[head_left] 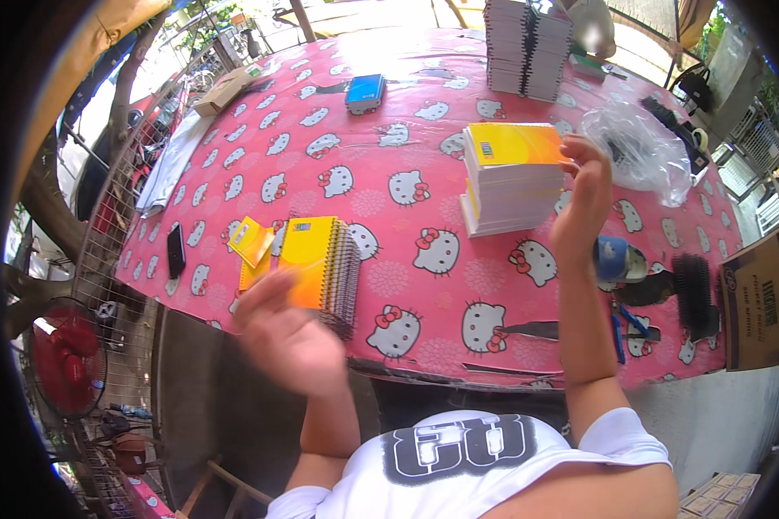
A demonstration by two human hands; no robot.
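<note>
My right hand (585, 192) is at the right side of a stack of small notepads (512, 186) with a yellow-orange cover on top. Its fingers are loosely bent and apart from the thumb, the tips at the cover's right edge, and I see nothing held. My left hand (292, 336) is smeared by motion, in front of a pile of spiral-bound yellow notebooks (307, 259), so its fingers cannot be made out. A small yellow-orange pad or folded cover (251, 242) lies to the left of that pile's top notebook.
A pink cat-print tablecloth (389, 298) covers the table. Tall stacks of spiral-bound books (528, 52) stand at the back. Around lie a blue pad (365, 92), phone (176, 251), plastic bag (636, 151), tape roll (619, 259), blue-handled pliers (619, 333), black brush (692, 294) and carton (760, 298).
</note>
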